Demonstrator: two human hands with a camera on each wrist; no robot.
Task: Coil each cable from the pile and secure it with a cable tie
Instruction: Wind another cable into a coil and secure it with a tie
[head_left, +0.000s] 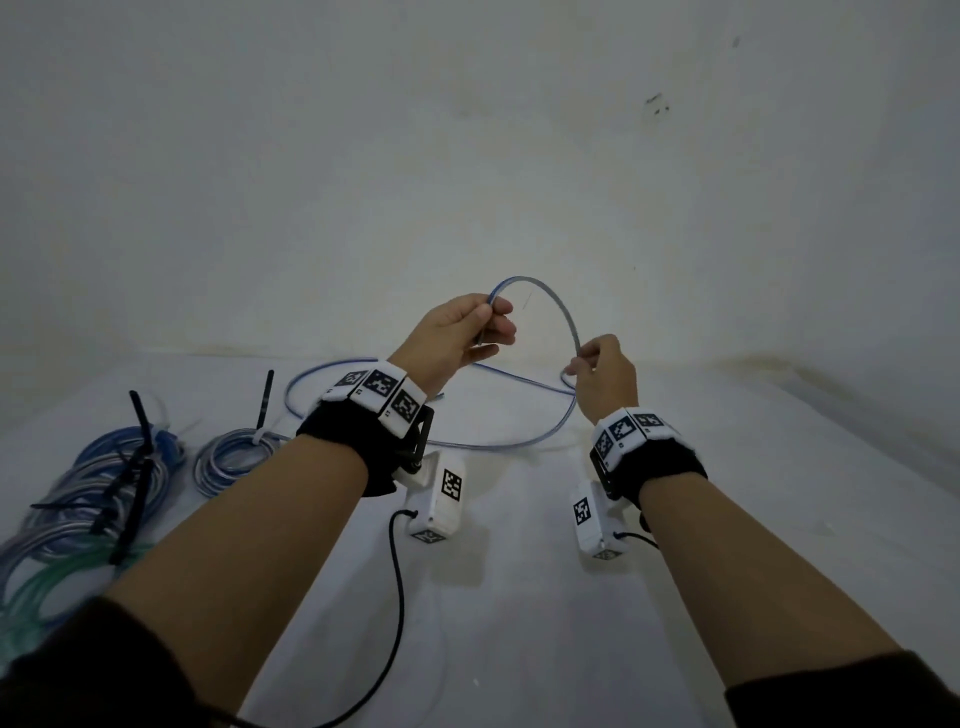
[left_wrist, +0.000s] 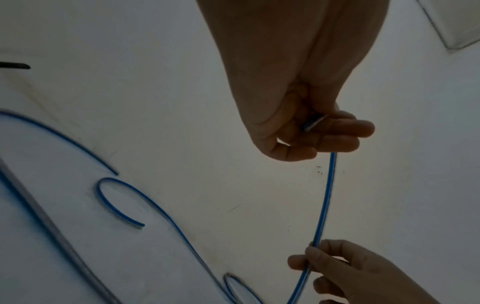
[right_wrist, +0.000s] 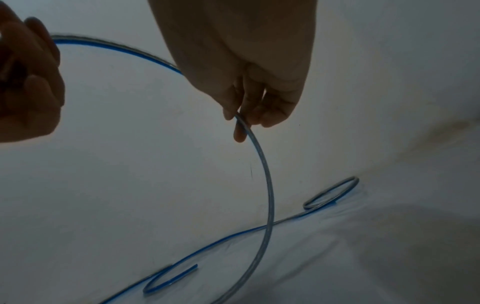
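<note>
Head: left hand (head_left: 457, 332) and right hand (head_left: 605, 374) each pinched the blue cable (head_left: 550, 301), arched between them above the table (head_left: 519, 597) back edge; tied coils (head_left: 228, 457) sat at left edge.
Left wrist: fingers (left_wrist: 337, 131) curled on the cable end.
Right wrist: fingertips (right_wrist: 240, 131) pinched the cable.

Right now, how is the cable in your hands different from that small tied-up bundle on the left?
The cable in hand is one loose strand, arching in the air between the left hand and right hand, the rest sprawled over the table. The small bundle is wound into tight rings lying flat. The small bundle also carries a black cable tie; the cable in hand has none. Both look blue and clear.
</note>
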